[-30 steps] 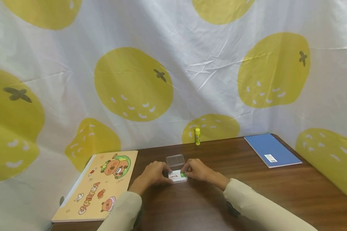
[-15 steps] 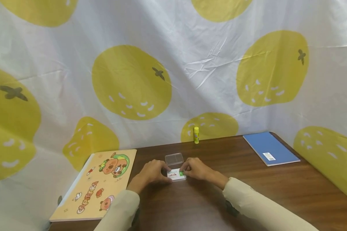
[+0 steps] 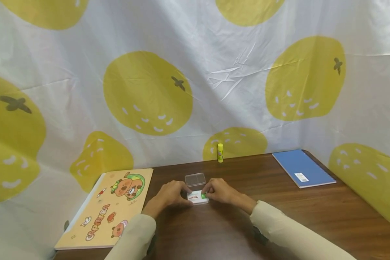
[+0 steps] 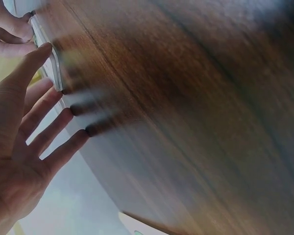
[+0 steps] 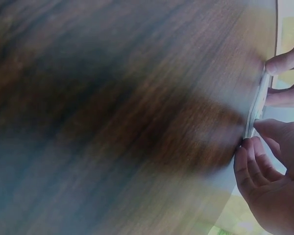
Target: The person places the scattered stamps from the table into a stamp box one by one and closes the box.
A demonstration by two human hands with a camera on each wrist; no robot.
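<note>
A small clear box [image 3: 199,203] sits on the brown table [image 3: 234,231], just below the middle of the frame. A white card [image 3: 194,196] lies in it, face up, with a red mark on its left part and a green patch at its right end. I cannot tell if it is one card or many. Just above it lies a clear, flat piece [image 3: 195,179], like a lid, with a thin line across it; the brown table shows through. I cannot tell if the two join.

The left hand [image 3: 172,193] holds the box by its left end, with the thumb on the near edge and a finger on the far edge. In the left wrist view, its other fingers are spread out. The right hand [image 3: 221,190] has its fingers bent in, with thumb and fingertips together on the right end, by the green patch. I cannot tell if it pinches the card, the box or both.

A yellow tube [image 3: 220,153] stands upright at the back, a bit right of the middle. A blue notebook [image 3: 303,166] with a white sticker lies at the right. A big tan book [image 3: 99,193] that says CAPYBARA lies at the lower left.
</note>
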